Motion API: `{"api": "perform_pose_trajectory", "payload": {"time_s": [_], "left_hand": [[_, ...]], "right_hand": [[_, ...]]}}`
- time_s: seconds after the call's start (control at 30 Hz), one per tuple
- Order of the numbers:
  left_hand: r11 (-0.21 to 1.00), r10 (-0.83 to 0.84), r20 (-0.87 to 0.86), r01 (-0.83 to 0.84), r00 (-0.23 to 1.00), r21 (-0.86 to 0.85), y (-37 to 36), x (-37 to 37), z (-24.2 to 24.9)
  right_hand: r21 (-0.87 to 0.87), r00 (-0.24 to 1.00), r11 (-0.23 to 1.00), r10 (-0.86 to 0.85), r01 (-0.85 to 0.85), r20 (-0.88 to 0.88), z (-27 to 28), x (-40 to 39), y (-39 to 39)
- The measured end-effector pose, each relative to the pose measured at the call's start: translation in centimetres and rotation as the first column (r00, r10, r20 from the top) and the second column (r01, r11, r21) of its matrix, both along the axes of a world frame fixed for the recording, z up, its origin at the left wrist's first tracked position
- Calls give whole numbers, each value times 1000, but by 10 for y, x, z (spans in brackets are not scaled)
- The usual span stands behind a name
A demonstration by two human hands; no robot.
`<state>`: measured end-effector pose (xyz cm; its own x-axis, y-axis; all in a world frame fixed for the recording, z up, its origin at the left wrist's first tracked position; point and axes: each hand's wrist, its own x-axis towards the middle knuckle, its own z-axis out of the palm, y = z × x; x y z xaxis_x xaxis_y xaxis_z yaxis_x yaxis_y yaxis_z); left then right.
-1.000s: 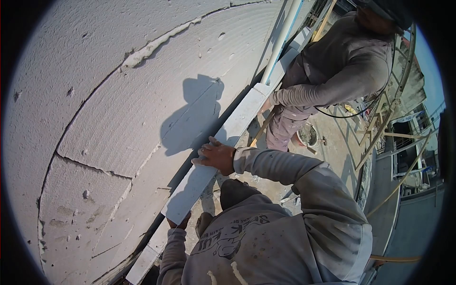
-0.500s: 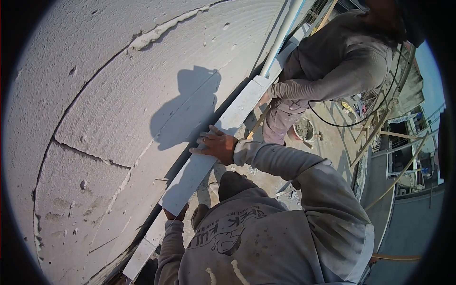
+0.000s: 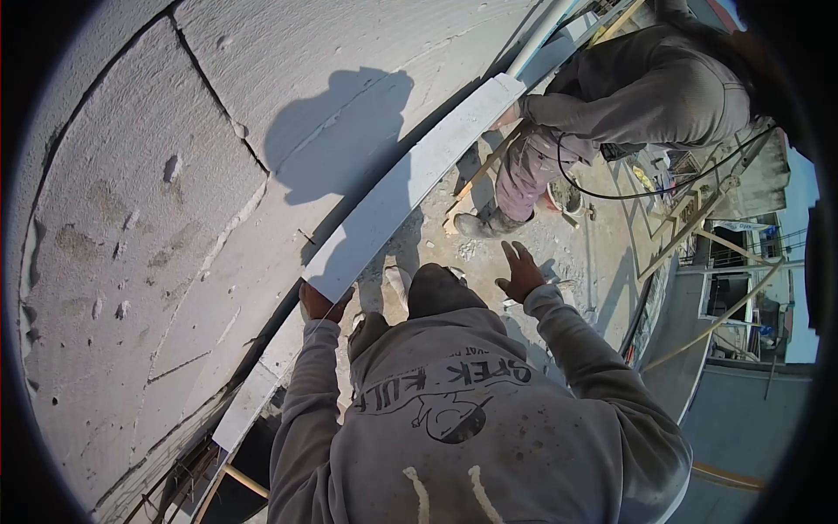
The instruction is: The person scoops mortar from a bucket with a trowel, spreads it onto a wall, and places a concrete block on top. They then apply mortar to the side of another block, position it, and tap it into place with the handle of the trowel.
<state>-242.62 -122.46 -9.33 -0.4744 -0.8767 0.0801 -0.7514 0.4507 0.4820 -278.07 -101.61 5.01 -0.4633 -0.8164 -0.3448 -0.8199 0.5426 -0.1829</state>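
Note:
A long white block [image 3: 408,194], like a plank of lightweight concrete, lies along the foot of the wall. My left hand [image 3: 325,302] grips its near end from below, with part of the fingers hidden under it. Off to the right, away from the block, my right hand [image 3: 522,272] hangs over the ground with its fingers spread and nothing in it. At the block's far end, a co-worker's hand [image 3: 508,116] touches or holds its side.
A rough pale wall [image 3: 209,175] rises on the left. More white blocks [image 3: 247,406] continue the row nearer me. A co-worker [image 3: 646,96] bends over at the upper right, beside a bucket [image 3: 566,199]. A black cable [image 3: 646,194] and wooden props [image 3: 698,223] are on the right.
My right hand has let go of the block's top and moved right, opening out. My left hand stays at the near end. The view has shifted, showing more ground.

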Motion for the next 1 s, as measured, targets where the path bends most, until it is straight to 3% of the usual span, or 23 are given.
{"api": "perform_pose_trajectory", "payload": {"time_s": [0.13, 0.23, 0.3, 0.4, 0.57, 0.73, 0.83, 1.0], "left_hand": [[997, 25, -59, -20, 998, 78, 2, -1, -3], [999, 45, -10, -44, 999, 31, 2, 0, -8], [998, 46, -2, -46, 999, -48, 2, 2, -15], [997, 83, 10, -83, 996, 9, 2, 1, -15], [997, 69, -23, -68, 997, 46, 1, 0, -4], [994, 75, -5, -74, 997, 77, 1, 2, 1], [991, 76, -11, -74, 997, 108, 1, 2, -5], [989, 94, 39, -98, 995, 107, 2, 3, -5]], "right_hand": [[260, 960, 924, -270, 281, -77, -33, 7, 88], [309, 926, 874, -370, 374, -74, -43, 21, 141], [443, 880, 787, -474, 430, -14, -42, 36, 158], [415, 850, 775, -527, 476, 10, -38, 64, 167], [364, 885, 830, -465, 424, 29, -49, 80, 154], [263, 884, 874, -450, 408, 125, -20, 71, 108], [156, 933, 926, -357, 345, 55, -29, 60, 101], [159, 943, 935, -329, 319, 44, -39, 52, 95]]}}
